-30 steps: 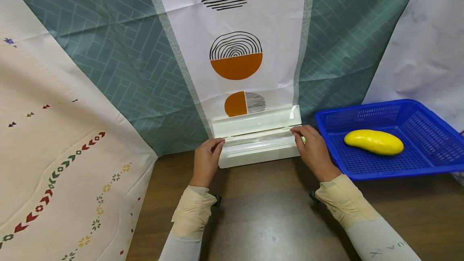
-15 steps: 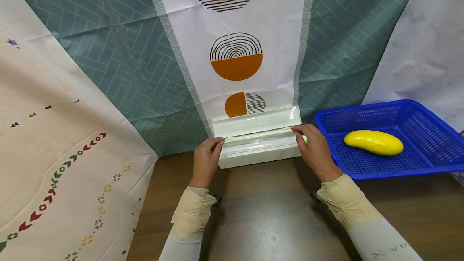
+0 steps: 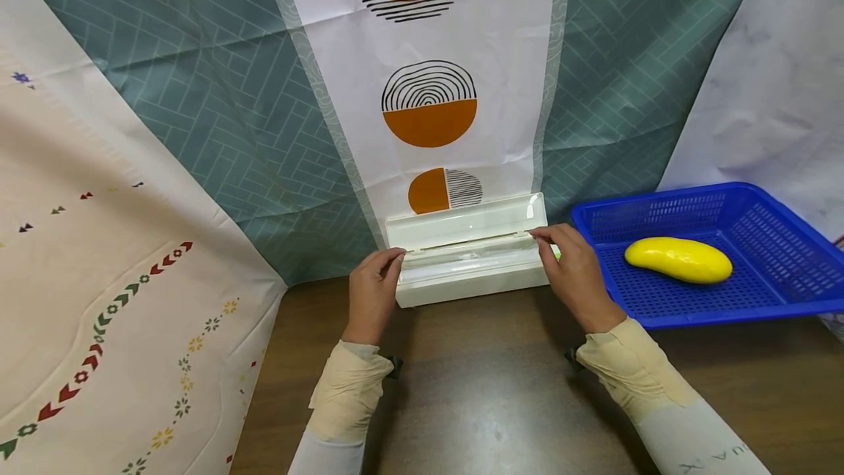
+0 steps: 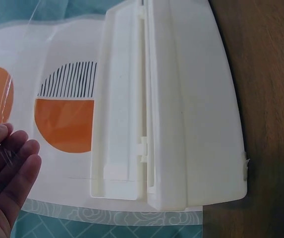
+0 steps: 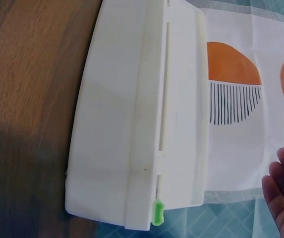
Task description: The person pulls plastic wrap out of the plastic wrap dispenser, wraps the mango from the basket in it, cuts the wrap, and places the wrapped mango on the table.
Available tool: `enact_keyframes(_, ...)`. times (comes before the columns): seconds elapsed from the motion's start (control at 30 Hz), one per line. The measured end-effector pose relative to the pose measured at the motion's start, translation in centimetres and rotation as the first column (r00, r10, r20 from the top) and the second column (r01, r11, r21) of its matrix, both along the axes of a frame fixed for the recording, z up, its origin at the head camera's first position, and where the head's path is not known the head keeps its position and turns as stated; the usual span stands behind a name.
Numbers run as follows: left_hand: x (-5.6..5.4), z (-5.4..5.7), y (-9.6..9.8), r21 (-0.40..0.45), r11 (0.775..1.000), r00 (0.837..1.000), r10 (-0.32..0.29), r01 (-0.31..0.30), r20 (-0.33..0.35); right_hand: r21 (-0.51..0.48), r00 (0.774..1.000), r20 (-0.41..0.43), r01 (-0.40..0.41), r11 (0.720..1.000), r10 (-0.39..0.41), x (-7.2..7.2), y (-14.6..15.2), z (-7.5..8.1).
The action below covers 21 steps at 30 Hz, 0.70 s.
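Observation:
Against the back cloth stands a white cling film dispenser, its long lid tipped back. Clear cling film spans the opening and shines faintly. At the dispenser's left end, my left hand pinches the film between thumb and fingers; the left wrist view shows creased film at the fingertips. My right hand pinches the film at the other end, and in the right wrist view its fingers are partly cut off by the frame. A green slider sits at the dispenser's right end.
Right of the dispenser, a blue plastic basket holds a yellow, mango-like fruit. Patterned cloths hang behind and at the left. A brown wooden table lies under the dispenser and arms.
Both hands have risen very slightly, and the left has edged a little to the left. Their pinch on the cling film looks the same; dispenser and basket stay put.

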<state>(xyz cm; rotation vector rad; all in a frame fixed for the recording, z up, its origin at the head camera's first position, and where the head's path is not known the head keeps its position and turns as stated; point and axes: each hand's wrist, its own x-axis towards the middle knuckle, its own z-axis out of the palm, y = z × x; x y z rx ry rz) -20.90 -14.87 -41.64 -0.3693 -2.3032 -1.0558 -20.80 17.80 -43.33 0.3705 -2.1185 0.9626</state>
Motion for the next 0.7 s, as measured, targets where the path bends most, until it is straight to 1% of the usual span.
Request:
enact_keyframes(0.2, 0.2, 0.4, -0.1, 0.002, 1.0, 1.0, 0.003, -0.003, -0.029, 0.003, 1.0, -0.024, -0.003, 1.0, 0.003, 0.1, 0.0, 0.4)
enact_keyframes(0.53, 0.7, 1.1, 0.0, 0.004, 1.0, 0.999, 0.001, -0.001, -0.039, -0.011, 0.997, -0.07, -0.022, 1.0, 0.021, 0.5, 0.0, 1.1)
enact_keyframes(0.7, 0.8, 1.1, -0.1, 0.005, 1.0, 0.998, -0.001, 0.001, -0.056, -0.014, 0.996, -0.083, -0.028, 0.999, 0.027, 0.6, 0.0, 1.5)
